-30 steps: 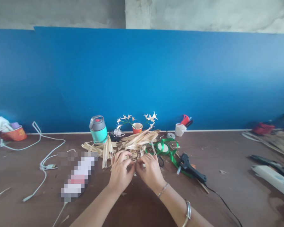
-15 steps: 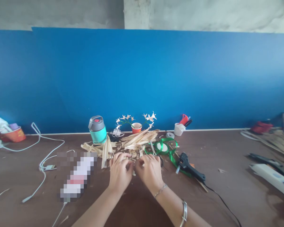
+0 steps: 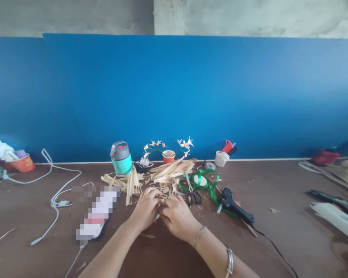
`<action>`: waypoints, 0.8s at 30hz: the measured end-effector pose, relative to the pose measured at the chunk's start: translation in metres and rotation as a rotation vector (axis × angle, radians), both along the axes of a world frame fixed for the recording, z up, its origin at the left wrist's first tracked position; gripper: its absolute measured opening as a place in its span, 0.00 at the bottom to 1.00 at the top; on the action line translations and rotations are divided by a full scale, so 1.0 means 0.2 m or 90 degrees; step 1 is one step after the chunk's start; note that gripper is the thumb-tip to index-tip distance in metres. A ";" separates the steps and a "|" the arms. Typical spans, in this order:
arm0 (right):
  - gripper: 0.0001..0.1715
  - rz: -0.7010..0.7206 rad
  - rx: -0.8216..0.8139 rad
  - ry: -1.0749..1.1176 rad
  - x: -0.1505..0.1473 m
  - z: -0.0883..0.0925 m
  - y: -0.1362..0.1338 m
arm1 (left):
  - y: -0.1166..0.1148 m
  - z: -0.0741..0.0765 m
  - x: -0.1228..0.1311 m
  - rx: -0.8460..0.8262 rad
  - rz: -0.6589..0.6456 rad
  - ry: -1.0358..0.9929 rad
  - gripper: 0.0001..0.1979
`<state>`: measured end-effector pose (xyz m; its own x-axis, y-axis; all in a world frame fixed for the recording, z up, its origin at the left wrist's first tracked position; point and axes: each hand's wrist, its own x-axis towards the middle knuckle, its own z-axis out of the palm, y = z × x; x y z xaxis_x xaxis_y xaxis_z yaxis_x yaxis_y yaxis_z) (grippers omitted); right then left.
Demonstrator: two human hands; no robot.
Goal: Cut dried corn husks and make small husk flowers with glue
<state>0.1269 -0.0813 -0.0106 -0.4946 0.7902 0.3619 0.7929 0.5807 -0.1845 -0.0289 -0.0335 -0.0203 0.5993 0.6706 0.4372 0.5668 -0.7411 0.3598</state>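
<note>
My left hand (image 3: pixel 147 208) and my right hand (image 3: pixel 177 217) meet over the brown table, fingers curled and closed against each other. A small pale piece shows under the fingertips; what each hand grips is too small to make out. Just beyond them lies a pile of dry husks (image 3: pixel 172 172). Black-handled scissors (image 3: pixel 193 196) lie right of my right hand, near a spool of green ribbon (image 3: pixel 200 180). Behind the husks stands a red paper cup (image 3: pixel 168 156) with white flowers (image 3: pixel 186 144) on green stems.
A teal jar (image 3: pixel 122 160) stands at the back left. White cables (image 3: pixel 56 193) and a blurred-out phone (image 3: pixel 97 216) lie left. At right are a black glue gun (image 3: pixel 236 206), a white cup with pens (image 3: pixel 220 158) and a white box (image 3: pixel 336 220).
My right hand has shifted left and slightly down, pressing closer to my left hand and uncovering the scissors. My fingers have turned downward. The view has shifted slightly.
</note>
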 end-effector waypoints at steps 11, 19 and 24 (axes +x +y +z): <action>0.07 -0.001 0.010 -0.033 -0.04 -0.01 -0.02 | 0.02 -0.02 0.00 0.002 0.000 -0.042 0.16; 0.07 -0.042 -0.088 0.272 0.03 0.00 0.03 | 0.00 0.01 0.00 -0.001 0.007 -0.054 0.11; 0.08 -0.095 -0.196 0.444 0.05 0.04 0.06 | -0.02 0.04 0.02 0.025 0.018 -0.086 0.03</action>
<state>0.1377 -0.0703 -0.0025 -0.1139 0.9458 0.3042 0.5005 0.3191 -0.8048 -0.0245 -0.0383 -0.0114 0.5139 0.6675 0.5388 0.5358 -0.7403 0.4061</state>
